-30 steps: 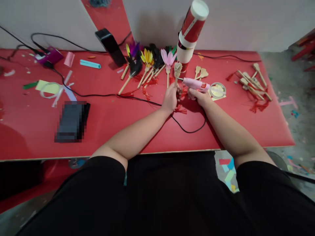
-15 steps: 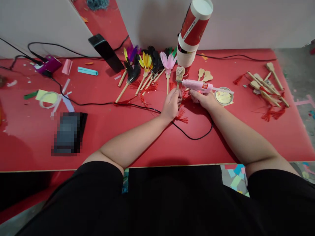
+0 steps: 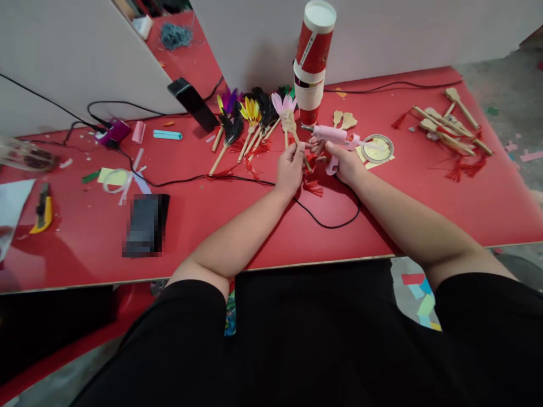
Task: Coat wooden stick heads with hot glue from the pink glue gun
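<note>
My left hand [image 3: 290, 167] is closed around a thin wooden stick [image 3: 294, 133] with a carved pale head, which leans up and to the left. A red tassel [image 3: 313, 187] lies by that hand on the red table [image 3: 212, 226]. My right hand [image 3: 345, 163] grips a pink glue gun [image 3: 330, 135], its nozzle pointing left toward the stick's head. The gun's black cord [image 3: 331, 220] loops across the table in front of my arms.
Several feathered sticks [image 3: 250, 121] lie behind my left hand. Stacked red-and-white paper cups [image 3: 311, 62] stand beyond. A round lid with a yellow pad [image 3: 376, 149] and bare wooden sticks [image 3: 449, 130] lie right. A black phone [image 3: 145, 224] and yellow utility knife [image 3: 41, 209] lie left.
The stick in my left hand has tilted to the left, its head moving away from the glue gun's nozzle. The glue gun has drawn back slightly. The view has shifted to the left.
</note>
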`<move>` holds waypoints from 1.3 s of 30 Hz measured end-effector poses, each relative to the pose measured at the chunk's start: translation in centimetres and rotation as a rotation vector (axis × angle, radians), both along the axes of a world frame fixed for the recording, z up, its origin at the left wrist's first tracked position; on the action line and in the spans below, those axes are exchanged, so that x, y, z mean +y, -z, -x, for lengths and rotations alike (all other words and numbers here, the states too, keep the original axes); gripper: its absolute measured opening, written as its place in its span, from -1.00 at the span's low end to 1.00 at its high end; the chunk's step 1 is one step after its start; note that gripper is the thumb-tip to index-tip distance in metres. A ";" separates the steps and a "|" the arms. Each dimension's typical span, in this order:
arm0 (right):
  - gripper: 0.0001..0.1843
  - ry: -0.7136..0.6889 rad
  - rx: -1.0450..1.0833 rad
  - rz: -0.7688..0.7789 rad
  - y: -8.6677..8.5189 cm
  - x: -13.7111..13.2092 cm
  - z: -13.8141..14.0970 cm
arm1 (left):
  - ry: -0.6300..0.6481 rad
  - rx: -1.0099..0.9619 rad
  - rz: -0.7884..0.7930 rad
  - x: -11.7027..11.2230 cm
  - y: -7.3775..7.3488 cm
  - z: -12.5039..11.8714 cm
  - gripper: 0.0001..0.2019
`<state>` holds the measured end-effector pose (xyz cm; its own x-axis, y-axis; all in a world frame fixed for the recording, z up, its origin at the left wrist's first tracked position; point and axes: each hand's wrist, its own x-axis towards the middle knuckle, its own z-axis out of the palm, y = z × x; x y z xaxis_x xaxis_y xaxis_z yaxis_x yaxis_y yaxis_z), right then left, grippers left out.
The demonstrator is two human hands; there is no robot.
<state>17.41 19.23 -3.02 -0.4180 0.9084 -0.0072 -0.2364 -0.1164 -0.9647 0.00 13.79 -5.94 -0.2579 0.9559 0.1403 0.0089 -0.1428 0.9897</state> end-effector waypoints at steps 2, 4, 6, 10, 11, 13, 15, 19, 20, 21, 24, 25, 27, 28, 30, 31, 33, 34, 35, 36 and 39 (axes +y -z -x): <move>-0.28 0.026 0.049 0.028 0.0 -0.9 1.1 | -0.021 -0.061 0.038 -0.3 -0.2 -0.1 -0.33; -0.27 0.039 0.097 0.065 0.4 -1.6 2.1 | -0.057 -0.100 0.055 -0.4 -0.5 -0.5 -0.37; -0.25 0.050 0.121 0.098 1.0 -1.9 2.9 | -0.086 -0.123 0.080 -0.2 -0.9 -1.0 -0.43; -0.20 0.144 0.102 0.109 2.1 -1.6 3.3 | -0.109 -0.099 0.210 -0.1 -2.8 -1.4 -0.59; -0.18 0.170 0.092 0.101 2.2 -1.4 3.3 | -0.120 -0.078 0.237 -0.9 -3.7 -1.5 -0.62; -0.15 0.212 0.068 0.075 2.1 -1.0 3.0 | -0.127 -0.028 0.256 -4.1 -5.6 -2.2 -0.67; -0.14 0.232 0.046 0.047 1.7 -0.7 2.9 | 0.052 0.046 0.230 -9.6 -7.1 -3.9 -0.69; -0.18 0.255 0.038 0.043 1.1 -0.9 3.0 | 1.099 0.247 0.161 -20.6 -4.9 -9.0 -0.73; -0.20 0.267 0.040 0.054 1.0 -1.0 3.0 | 1.281 0.351 0.175 -22.0 -3.3 -10.1 -0.77; -0.22 0.280 0.043 0.069 1.0 -1.0 3.1 | 1.308 0.500 0.225 -22.8 -1.5 -10.9 -0.81; -0.24 0.307 0.061 0.112 1.2 -1.0 2.9 | 1.288 0.888 0.353 -22.7 3.3 -11.7 -0.88; -0.24 0.308 0.065 0.121 1.3 -0.9 2.9 | 1.361 0.951 0.343 -22.4 4.4 -11.5 -0.89; -0.22 0.298 0.066 0.120 1.3 -0.8 2.7 | 1.470 1.065 0.338 -22.2 5.5 -11.0 -0.82; -0.20 0.293 0.065 0.112 1.4 -0.7 2.7 | 1.485 1.111 0.341 -22.3 5.7 -10.9 -0.79; -0.19 0.295 0.071 0.098 1.5 -0.6 2.7 | 1.475 1.175 0.354 -22.6 5.3 -10.8 -0.79; -0.19 0.302 0.077 0.098 1.6 -0.5 2.7 | 1.467 1.184 0.364 -22.7 4.8 -10.9 -0.82; -0.21 0.319 0.090 0.112 1.8 -0.4 2.7 | 1.460 1.151 0.382 -22.8 3.5 -11.0 -0.86; -0.21 0.322 0.094 0.116 1.9 -0.3 2.7 | 1.431 1.101 0.387 -22.8 2.7 -10.9 -0.86; -0.22 0.319 0.094 0.116 2.0 -0.3 2.6 | 1.382 1.029 0.369 -22.7 1.8 -10.6 -0.82; -0.21 0.309 0.091 0.110 1.9 -0.3 2.6 | 1.352 0.997 0.350 -22.7 0.9 -10.1 -0.74; -0.19 0.278 0.077 0.088 1.2 -0.7 2.3 | 1.270 0.924 0.314 -22.8 -1.4 -7.9 -0.59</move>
